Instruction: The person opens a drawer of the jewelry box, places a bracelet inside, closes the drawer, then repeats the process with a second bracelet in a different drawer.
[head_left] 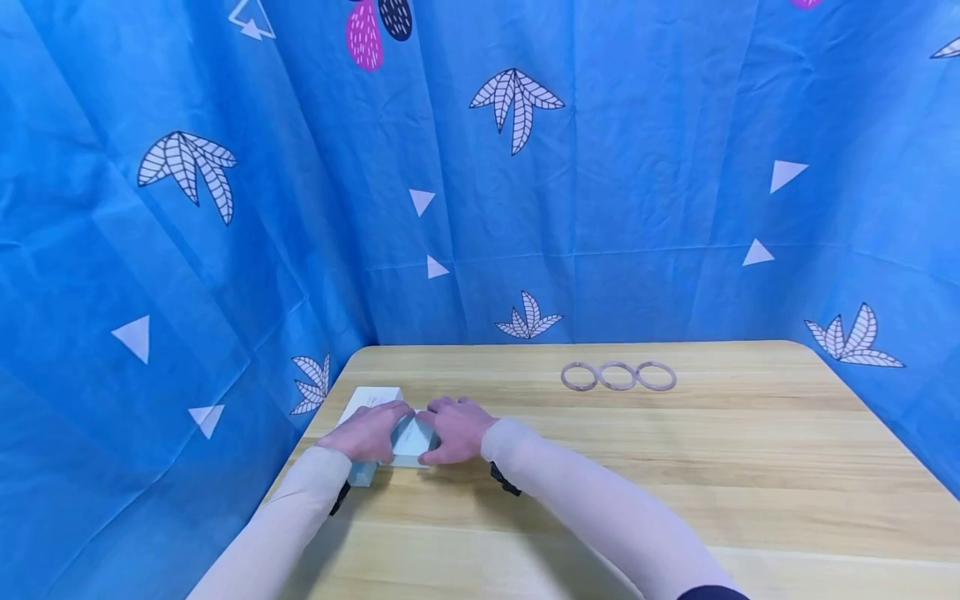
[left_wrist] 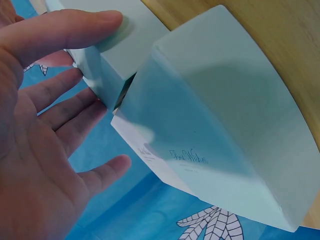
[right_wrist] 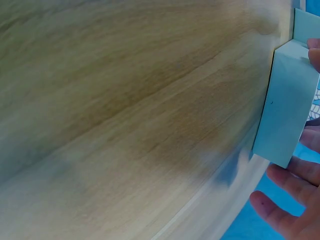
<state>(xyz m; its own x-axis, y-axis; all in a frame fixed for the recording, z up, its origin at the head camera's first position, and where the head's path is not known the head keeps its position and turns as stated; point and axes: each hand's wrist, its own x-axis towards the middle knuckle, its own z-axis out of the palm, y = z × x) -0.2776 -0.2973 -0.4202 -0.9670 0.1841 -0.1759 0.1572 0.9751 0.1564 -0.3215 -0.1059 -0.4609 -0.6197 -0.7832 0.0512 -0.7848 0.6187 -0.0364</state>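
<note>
Two pale blue-white boxes are together at the left of the table. The longer box (head_left: pixel 377 396) lies at the left edge, with small "Best Wishes" lettering on one face in the left wrist view. Against its right side sits the smaller box (head_left: pixel 412 438). My left hand (head_left: pixel 369 432) reaches over the longer box and holds the smaller one, its thumb (left_wrist: pixel 85 30) on one face and fingers behind. My right hand (head_left: pixel 461 427) grips the smaller box's right end; its contact is partly cut off in the right wrist view.
Three thin rings (head_left: pixel 617 377) lie in a row near the back of the wooden table (head_left: pixel 675 467). Blue patterned curtain (head_left: pixel 637 208) hangs behind the table and along both sides. The boxes lie close to the table's left edge.
</note>
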